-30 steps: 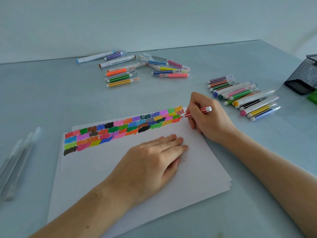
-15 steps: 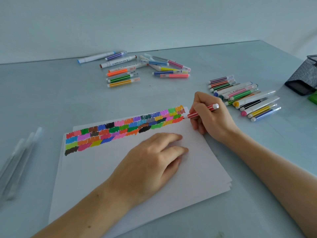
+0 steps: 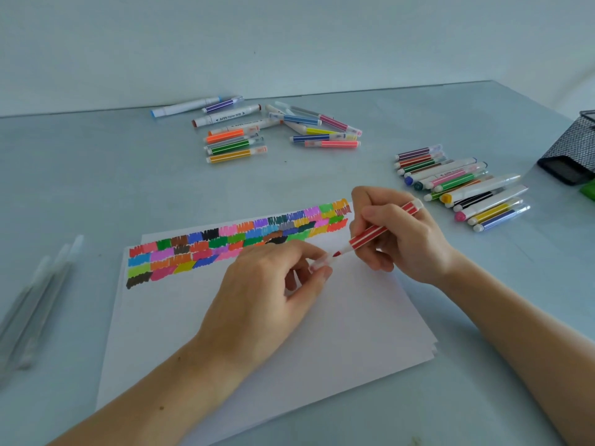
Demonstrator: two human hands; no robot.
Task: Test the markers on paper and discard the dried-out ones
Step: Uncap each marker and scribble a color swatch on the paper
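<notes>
red marker point(image 3: 383, 229): over the paper point(image 3: 289, 333), near its far right corner, tip bare and pointing down-left, clear of the sheet.
right hand point(image 3: 402, 239): fingers closed round the mid-barrel, pen-style grip.
left hand point(image 3: 267, 291): fingertips pinched on a clear cap point(image 3: 320, 263), just off the marker tip; looks like recapping.
handling: light, stiff plastic, smooth barrel; hold mid-barrel, push the cap on square, keep the wet nib off skin.
swatches point(image 3: 238, 243): rows along the paper's far edge.
marker groups: beyond and right of the paper; which is the discard group, can't tell.
</notes>
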